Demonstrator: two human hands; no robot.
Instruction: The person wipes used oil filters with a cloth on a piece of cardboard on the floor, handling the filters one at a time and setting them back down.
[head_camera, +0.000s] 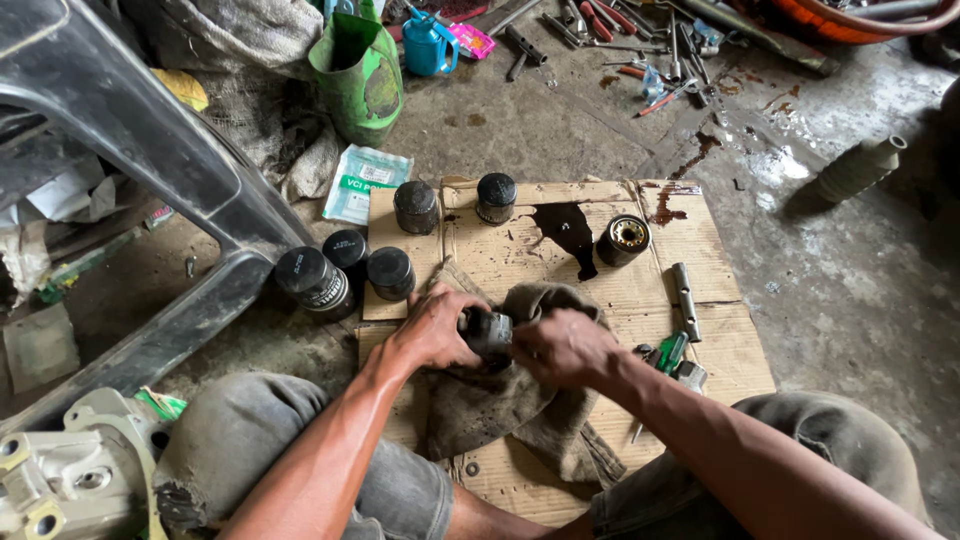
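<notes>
- The left hand (432, 328) wraps around a small dark filter (487, 332) at lower centre of the frame, fingers curled tight on its left side.
- The right hand (567, 347) is closed on the filter's right end, fingers bent over it; whether it twists or only steadies cannot be told.
- Under both hands lies a grimy brown rag (500, 395), bunched on a sheet of cardboard (700, 350) that covers the concrete floor (850, 280).
- The step in hand looks like wiping or working the filter over the rag, held between both palms just above the cloth.
- Judging from this, the next move calls for a firm two-handed grip, since the part looks oily and could slip.
- Three black canisters (350, 268) stand close together at the cardboard's left edge, just above the left hand.
- Two more dark canisters (455, 203) stand near the top edge of the cardboard, well apart from the hands.
- An open-ended filter (623, 239) lies on its side at upper right of the cardboard, beside a dark oil stain (566, 230).
- A metal rod (685, 300) and a green-handled screwdriver (665, 355) lie to the right of the right hand.
- A green bag (360, 75) and a blue oil can (428, 45) sit at the top of the frame, with loose hand tools (620, 40) scattered to the right of them.
- A black plastic chair (130, 170) fills the upper left.
- A pale metal casting (75, 470) sits at lower left.
</notes>
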